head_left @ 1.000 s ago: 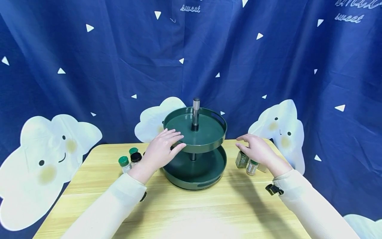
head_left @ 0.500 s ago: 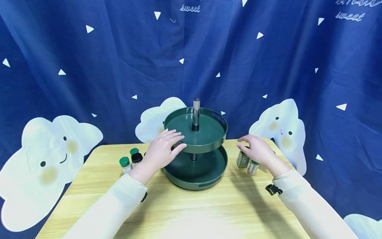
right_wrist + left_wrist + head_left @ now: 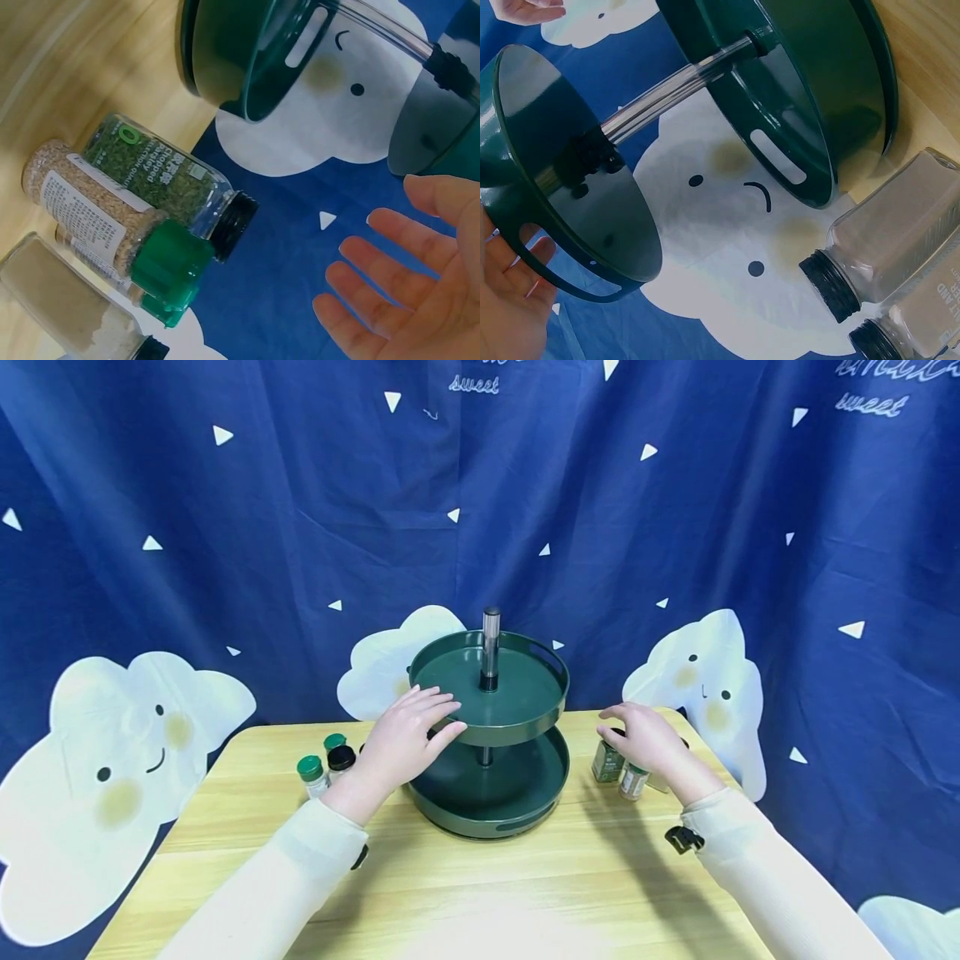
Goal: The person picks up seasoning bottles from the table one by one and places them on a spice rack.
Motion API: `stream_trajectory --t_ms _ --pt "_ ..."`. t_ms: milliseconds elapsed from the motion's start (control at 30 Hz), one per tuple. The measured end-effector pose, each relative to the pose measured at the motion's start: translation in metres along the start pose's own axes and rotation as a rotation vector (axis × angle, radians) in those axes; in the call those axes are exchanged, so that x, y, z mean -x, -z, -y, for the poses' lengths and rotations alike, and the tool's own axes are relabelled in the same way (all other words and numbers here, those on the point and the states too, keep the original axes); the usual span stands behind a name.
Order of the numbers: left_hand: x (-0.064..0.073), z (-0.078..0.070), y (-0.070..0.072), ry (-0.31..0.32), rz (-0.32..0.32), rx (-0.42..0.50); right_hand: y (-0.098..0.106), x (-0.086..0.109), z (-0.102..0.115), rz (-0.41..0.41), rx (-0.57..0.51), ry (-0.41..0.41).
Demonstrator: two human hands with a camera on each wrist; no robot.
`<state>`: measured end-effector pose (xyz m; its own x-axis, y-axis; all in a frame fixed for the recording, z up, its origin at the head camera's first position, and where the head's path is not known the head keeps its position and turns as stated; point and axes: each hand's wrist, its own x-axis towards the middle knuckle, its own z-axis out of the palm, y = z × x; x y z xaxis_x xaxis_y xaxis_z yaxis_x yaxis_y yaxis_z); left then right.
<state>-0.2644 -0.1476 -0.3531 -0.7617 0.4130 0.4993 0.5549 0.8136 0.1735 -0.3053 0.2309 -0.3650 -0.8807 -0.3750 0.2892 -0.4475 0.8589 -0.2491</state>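
A dark green two-tier turntable [image 3: 442, 818] stands on the table with a clear ribbed post rising through its upper tray [image 3: 525, 731]. My left hand [image 3: 401, 735] is at the left side of the upper tray, fingers relaxed, overlapping its rim in the head view. In the left wrist view its fingers [image 3: 525, 281] lie right by the slotted handle. My right hand [image 3: 648, 739] hovers over the spice jars on the right, holding nothing. From the right wrist its fingers [image 3: 375, 274] look loosely spread. Beneath are a jar of green herbs [image 3: 157, 169] and a green-capped jar of tan granules [image 3: 90, 206].
Left of the turntable stand a green-capped jar [image 3: 311, 768], another green-capped one [image 3: 334, 741] and a black-capped jar [image 3: 342, 757]. A jar of pale powder [image 3: 67, 296] is with the right-hand group. Behind the wooden table [image 3: 480, 885] hangs a blue curtain [image 3: 360, 485].
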Motion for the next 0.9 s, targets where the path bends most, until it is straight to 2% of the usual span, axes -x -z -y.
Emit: stream_trajectory --t_ms 333,900 --pt "0.0 0.002 -0.001 0.006 0.002 -0.008 -0.006 -0.001 -0.004 0.026 -0.005 -0.014" --pt "-0.001 0.001 -0.001 -0.006 -0.012 0.001 -0.016 -0.004 -0.013 0.021 0.014 -0.014"
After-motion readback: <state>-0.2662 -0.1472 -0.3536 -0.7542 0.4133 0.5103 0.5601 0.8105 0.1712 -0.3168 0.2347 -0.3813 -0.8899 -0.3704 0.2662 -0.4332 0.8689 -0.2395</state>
